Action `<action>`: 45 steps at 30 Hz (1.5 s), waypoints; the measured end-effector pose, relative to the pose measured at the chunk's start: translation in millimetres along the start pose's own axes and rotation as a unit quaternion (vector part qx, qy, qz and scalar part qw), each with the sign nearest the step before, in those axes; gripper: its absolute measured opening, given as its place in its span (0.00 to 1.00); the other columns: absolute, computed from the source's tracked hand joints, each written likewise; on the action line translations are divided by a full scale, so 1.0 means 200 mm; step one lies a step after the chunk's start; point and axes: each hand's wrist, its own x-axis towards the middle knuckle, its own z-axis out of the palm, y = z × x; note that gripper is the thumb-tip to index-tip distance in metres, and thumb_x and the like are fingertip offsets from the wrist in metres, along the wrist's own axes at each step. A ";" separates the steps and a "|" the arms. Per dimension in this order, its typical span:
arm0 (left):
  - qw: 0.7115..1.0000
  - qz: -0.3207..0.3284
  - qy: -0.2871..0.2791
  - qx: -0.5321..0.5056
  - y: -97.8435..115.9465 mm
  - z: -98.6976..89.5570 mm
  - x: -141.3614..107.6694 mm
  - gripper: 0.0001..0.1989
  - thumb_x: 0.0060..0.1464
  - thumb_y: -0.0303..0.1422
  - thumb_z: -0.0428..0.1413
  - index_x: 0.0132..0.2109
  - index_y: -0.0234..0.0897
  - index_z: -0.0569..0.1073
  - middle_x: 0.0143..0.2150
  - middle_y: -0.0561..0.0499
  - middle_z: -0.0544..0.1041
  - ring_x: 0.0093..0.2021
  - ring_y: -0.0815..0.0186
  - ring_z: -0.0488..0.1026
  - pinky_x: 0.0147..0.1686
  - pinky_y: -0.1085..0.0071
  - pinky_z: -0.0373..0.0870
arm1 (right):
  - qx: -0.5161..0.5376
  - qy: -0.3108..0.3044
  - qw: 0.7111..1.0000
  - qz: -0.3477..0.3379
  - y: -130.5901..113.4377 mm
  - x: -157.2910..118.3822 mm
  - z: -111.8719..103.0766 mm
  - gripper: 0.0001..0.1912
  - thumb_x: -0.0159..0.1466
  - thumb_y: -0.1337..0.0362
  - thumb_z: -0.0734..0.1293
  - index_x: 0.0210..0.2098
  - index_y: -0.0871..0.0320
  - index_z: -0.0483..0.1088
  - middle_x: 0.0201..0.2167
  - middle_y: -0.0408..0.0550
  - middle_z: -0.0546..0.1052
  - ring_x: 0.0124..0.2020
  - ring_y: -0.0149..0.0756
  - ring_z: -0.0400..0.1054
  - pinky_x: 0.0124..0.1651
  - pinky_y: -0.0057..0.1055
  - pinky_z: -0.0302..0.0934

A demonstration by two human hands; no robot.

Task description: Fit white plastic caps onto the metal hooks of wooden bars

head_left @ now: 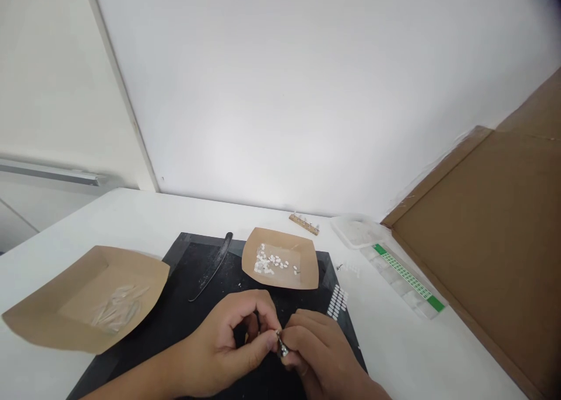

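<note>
A small shiny metal piece (283,349) is between my two hands, low in the middle of the head view; its exact kind is too small to make out. My left hand (239,335) pinches its upper end between thumb and index finger. Closed round its other side is my right hand (322,350), with the fingers curled and partly hiding it. Just beyond the hands stands a brown paper tray (280,280) holding many small white pieces. A sheet of white oval stickers (337,302) lies right of my hands, on the edge of the black mat (184,318).
On the left stands a larger brown paper tray (39,318) with clear plastic pieces. A curved black file (214,268) lies on the mat. Farther back are a strip with small metal pegs (304,223) and a clear case with a green-edged label (409,277). Cardboard (491,242) stands at right.
</note>
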 end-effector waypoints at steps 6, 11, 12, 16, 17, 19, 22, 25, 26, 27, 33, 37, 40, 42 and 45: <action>1.000 -0.015 -0.008 0.004 -0.01 0.01 0.00 0.08 0.70 0.34 0.57 0.42 0.36 0.75 0.36 0.48 0.78 0.32 0.69 0.70 0.33 0.75 0.67 | 0.027 -0.003 0.999 0.023 0.00 -0.02 0.00 0.17 0.82 0.63 0.52 0.41 0.55 0.67 0.29 0.44 0.77 0.29 0.33 0.69 0.34 0.30 0.60; 0.999 -0.025 -0.013 -0.017 -0.02 0.01 0.00 0.08 0.71 0.35 0.57 0.44 0.36 0.74 0.35 0.47 0.80 0.31 0.69 0.71 0.32 0.75 0.67 | 0.013 -0.025 0.998 0.062 -0.04 -0.01 -0.05 0.10 0.77 0.72 0.58 0.44 0.53 0.68 0.35 0.44 0.80 0.33 0.35 0.73 0.38 0.32 0.64; 1.000 -0.023 -0.012 -0.014 -0.02 0.01 0.00 0.08 0.71 0.35 0.57 0.44 0.36 0.74 0.35 0.47 0.80 0.31 0.69 0.71 0.33 0.75 0.67 | 0.015 -0.028 0.997 0.069 -0.05 -0.02 -0.06 0.10 0.76 0.73 0.58 0.44 0.52 0.67 0.36 0.45 0.80 0.35 0.36 0.74 0.40 0.33 0.65; 1.000 -0.001 -0.010 0.026 -0.02 0.01 0.00 0.07 0.70 0.33 0.57 0.43 0.36 0.76 0.35 0.48 0.78 0.31 0.69 0.70 0.33 0.75 0.68 | 0.056 -0.050 0.993 0.091 -0.06 -0.03 -0.08 0.04 0.76 0.65 0.61 0.47 0.52 0.67 0.38 0.46 0.80 0.38 0.39 0.75 0.46 0.36 0.67; 0.999 0.005 -0.011 0.032 -0.02 0.01 0.00 0.06 0.70 0.33 0.58 0.43 0.36 0.76 0.35 0.49 0.78 0.30 0.70 0.70 0.32 0.75 0.68 | 0.071 -0.052 0.992 0.095 -0.06 -0.04 -0.08 0.05 0.76 0.60 0.62 0.47 0.52 0.67 0.37 0.46 0.80 0.38 0.39 0.74 0.46 0.36 0.67; 0.999 0.013 -0.010 0.034 -0.02 0.02 0.00 0.05 0.70 0.32 0.58 0.43 0.36 0.76 0.34 0.50 0.76 0.29 0.71 0.70 0.30 0.76 0.68 | 0.100 -0.058 0.988 0.107 -0.05 -0.06 -0.07 0.12 0.78 0.52 0.59 0.45 0.52 0.67 0.35 0.44 0.79 0.35 0.37 0.73 0.43 0.34 0.66; 0.999 0.024 -0.006 0.031 -0.01 0.04 -0.01 0.04 0.69 0.30 0.58 0.43 0.37 0.76 0.34 0.51 0.74 0.27 0.72 0.72 0.29 0.77 0.68 | 0.110 -0.066 0.983 0.129 -0.04 -0.07 -0.04 0.19 0.81 0.53 0.53 0.39 0.53 0.66 0.30 0.42 0.76 0.30 0.33 0.71 0.38 0.31 0.63; 0.999 0.038 -0.011 0.023 -0.02 0.05 -0.02 0.02 0.70 0.29 0.58 0.45 0.37 0.76 0.37 0.50 0.75 0.26 0.73 0.75 0.29 0.77 0.70 | 0.068 -0.046 0.989 0.127 -0.04 -0.07 -0.02 0.18 0.82 0.55 0.52 0.40 0.53 0.66 0.30 0.42 0.75 0.30 0.33 0.69 0.35 0.30 0.62; 0.999 0.041 -0.012 0.022 -0.03 0.05 -0.02 0.02 0.70 0.29 0.58 0.46 0.37 0.76 0.37 0.50 0.75 0.26 0.73 0.76 0.29 0.77 0.70 | 0.055 -0.039 0.991 0.119 -0.04 -0.08 -0.01 0.18 0.81 0.56 0.52 0.41 0.53 0.67 0.30 0.43 0.75 0.30 0.34 0.69 0.35 0.30 0.62; 0.999 0.044 -0.011 0.023 -0.03 0.05 -0.02 0.03 0.69 0.29 0.58 0.47 0.38 0.77 0.38 0.50 0.75 0.27 0.73 0.77 0.29 0.77 0.71 | 0.046 -0.034 0.992 0.113 -0.04 -0.08 -0.01 0.17 0.81 0.57 0.53 0.41 0.53 0.67 0.31 0.43 0.75 0.30 0.34 0.69 0.35 0.30 0.63; 0.999 0.050 0.007 -0.015 -0.03 0.04 -0.01 0.06 0.69 0.28 0.59 0.50 0.39 0.80 0.42 0.48 0.76 0.31 0.71 0.80 0.31 0.76 0.74 | 0.032 0.016 0.996 0.083 -0.01 -0.08 0.03 0.10 0.78 0.63 0.57 0.41 0.53 0.66 0.31 0.43 0.77 0.30 0.34 0.72 0.35 0.30 0.63; 0.998 0.043 0.013 -0.047 -0.03 0.03 0.00 0.09 0.68 0.27 0.61 0.51 0.42 0.82 0.43 0.48 0.76 0.33 0.70 0.80 0.34 0.75 0.75 | 0.024 0.041 0.998 0.047 0.01 -0.08 0.04 0.06 0.77 0.65 0.59 0.42 0.52 0.66 0.30 0.42 0.78 0.28 0.33 0.72 0.35 0.29 0.61; 0.998 0.036 0.003 -0.047 -0.03 0.02 0.00 0.09 0.67 0.27 0.62 0.51 0.42 0.83 0.43 0.47 0.77 0.35 0.70 0.78 0.35 0.75 0.74 | 0.004 0.037 0.999 0.040 0.02 -0.08 0.03 0.05 0.75 0.67 0.60 0.43 0.53 0.65 0.31 0.43 0.78 0.29 0.34 0.71 0.36 0.30 0.61; 0.998 0.038 -0.014 -0.043 -0.03 0.01 -0.01 0.11 0.66 0.27 0.63 0.53 0.43 0.82 0.44 0.46 0.78 0.37 0.69 0.77 0.37 0.74 0.74 | -0.011 0.042 0.999 0.029 0.02 -0.08 0.03 0.05 0.73 0.69 0.60 0.43 0.53 0.65 0.31 0.43 0.77 0.29 0.35 0.71 0.35 0.30 0.60; 0.997 0.048 -0.031 -0.050 -0.02 0.01 -0.01 0.12 0.68 0.27 0.61 0.55 0.43 0.81 0.46 0.46 0.78 0.39 0.68 0.79 0.39 0.73 0.75 | -0.031 0.046 0.998 0.029 0.02 -0.08 0.03 0.06 0.70 0.71 0.60 0.42 0.53 0.64 0.29 0.42 0.75 0.28 0.35 0.68 0.34 0.31 0.59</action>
